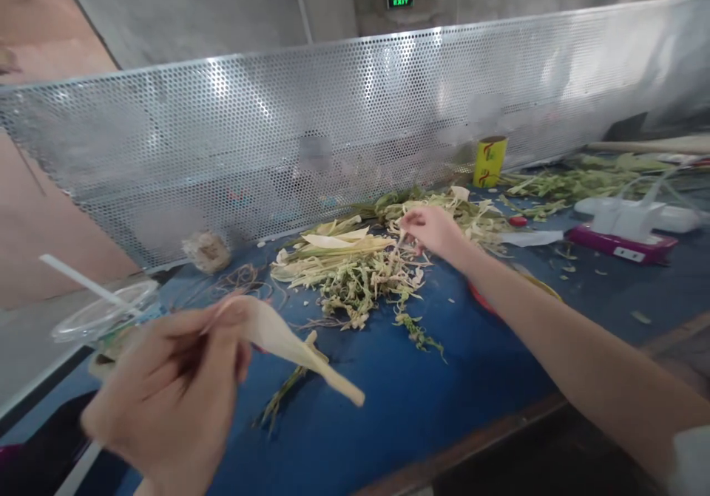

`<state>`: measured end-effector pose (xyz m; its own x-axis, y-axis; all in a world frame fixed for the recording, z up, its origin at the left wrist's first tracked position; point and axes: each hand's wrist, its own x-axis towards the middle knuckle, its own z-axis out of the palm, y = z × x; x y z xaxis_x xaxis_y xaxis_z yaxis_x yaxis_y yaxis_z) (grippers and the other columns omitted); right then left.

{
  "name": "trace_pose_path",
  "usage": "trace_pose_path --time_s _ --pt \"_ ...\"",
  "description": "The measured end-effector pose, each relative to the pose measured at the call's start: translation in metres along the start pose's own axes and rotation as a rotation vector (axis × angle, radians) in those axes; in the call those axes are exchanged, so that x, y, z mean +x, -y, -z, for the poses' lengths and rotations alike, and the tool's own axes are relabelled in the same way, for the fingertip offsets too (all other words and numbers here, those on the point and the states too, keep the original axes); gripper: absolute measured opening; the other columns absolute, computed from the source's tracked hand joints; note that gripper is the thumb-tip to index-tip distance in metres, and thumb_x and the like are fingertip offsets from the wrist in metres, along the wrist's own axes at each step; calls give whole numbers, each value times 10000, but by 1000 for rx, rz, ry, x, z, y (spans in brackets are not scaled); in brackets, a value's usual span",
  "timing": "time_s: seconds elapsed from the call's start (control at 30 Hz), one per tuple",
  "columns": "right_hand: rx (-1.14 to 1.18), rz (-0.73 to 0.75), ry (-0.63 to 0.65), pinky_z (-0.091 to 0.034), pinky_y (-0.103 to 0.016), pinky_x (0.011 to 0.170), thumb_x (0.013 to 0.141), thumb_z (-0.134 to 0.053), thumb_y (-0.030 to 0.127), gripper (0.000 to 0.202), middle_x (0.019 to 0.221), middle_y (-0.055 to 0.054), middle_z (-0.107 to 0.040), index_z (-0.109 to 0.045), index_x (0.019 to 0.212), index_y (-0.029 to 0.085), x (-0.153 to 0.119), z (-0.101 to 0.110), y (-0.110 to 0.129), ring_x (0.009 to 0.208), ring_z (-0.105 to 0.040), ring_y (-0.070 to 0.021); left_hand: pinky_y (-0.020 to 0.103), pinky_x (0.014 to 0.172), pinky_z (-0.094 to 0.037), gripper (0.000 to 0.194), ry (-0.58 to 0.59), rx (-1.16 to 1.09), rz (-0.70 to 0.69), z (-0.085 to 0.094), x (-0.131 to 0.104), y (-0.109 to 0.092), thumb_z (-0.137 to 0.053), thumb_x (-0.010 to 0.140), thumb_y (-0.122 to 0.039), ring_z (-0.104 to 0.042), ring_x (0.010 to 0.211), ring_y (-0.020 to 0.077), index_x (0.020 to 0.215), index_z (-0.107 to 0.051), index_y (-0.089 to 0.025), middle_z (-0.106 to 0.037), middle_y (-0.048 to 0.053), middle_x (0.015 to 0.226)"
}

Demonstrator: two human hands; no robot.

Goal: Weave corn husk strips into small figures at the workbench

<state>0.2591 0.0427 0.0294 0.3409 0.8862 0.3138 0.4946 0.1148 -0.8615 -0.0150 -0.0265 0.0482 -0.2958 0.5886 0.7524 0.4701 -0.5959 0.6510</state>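
Pale strip: a thin, creamy plant piece, like a husk or petal [293,352], in front on the left above the desk [471,378], broad at the held end and narrowing to a rounded stalk on the right.
Left hand [171,378]: nearest the viewer, thumb and fingers closed in a pinch on the strip's broad end.
Right hand [433,233]: farther off, over the right side of the plant heap [355,289], fingers drawn close together; whether they grip a bit of it, I cannot tell.
Weight: probably very light, easily borne by a fingertip pinch.
Stiffness: the broad part looks soft and bendable, the stalk firmer.
Fragility: likely to crease or split along its length if pulled hard.
Slip: the surface looks smooth; a flat pinch should hold better than the very edge.
Best hold: the broad end for spreading, the stalk for steadier control.
Heap: tangled, curled sprigs; single stems near its edge should lift most cleanly.
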Motion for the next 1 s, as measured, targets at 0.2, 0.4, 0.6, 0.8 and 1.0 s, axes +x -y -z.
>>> trace_pose_path --time_s 0.2,0.4,0.6,0.8,1.0 --pt "-265 137 -223 -476 -410 717 841 -415 167 297 1087 -211 -556 -552 1088 72 34 42 3 813 -629 -260 183 403 -404 194 497 -85 276 -10 -8 13 -616 701 -353 -502 360 88 733 -612 -162 -554 -46 409" --pt "-265 354 237 -486 -319 677 814 -512 317 353 1040 -107 -626 -564 1143 199 -24 -6 40 788 -615 -181 162 408 -390 197 675 -34 327 -19 -12 21 -605 719 -358 -513 357 80 777 -532 -185 -576 -63 429" --pt "67 270 764 -439 -199 535 715 -602 189 176 665 1 -590 -586 885 150 -90 -56 59 602 -552 -98 139 284 -254 258 764 -88 455 -23 -12 26 -576 726 -422 -392 265 51 727 -495 -177 -558 -59 412" --pt "143 124 790 -402 -178 440 762 -538 231 104 516 45 -492 -521 693 155 -86 -59 47 436 -463 -60 147 284 -277 351 902 -232 495 -22 -11 34 -420 808 -482 -458 320 81 723 -513 -155 -580 -1 469" --pt "157 77 818 -404 -173 430 784 -512 273 143 557 23 -529 -511 698 159 -91 -58 39 468 -493 -73 151 294 -321 296 980 -240 532 -23 -12 37 -472 801 -424 -430 314 56 751 -559 -145 -576 -12 518"
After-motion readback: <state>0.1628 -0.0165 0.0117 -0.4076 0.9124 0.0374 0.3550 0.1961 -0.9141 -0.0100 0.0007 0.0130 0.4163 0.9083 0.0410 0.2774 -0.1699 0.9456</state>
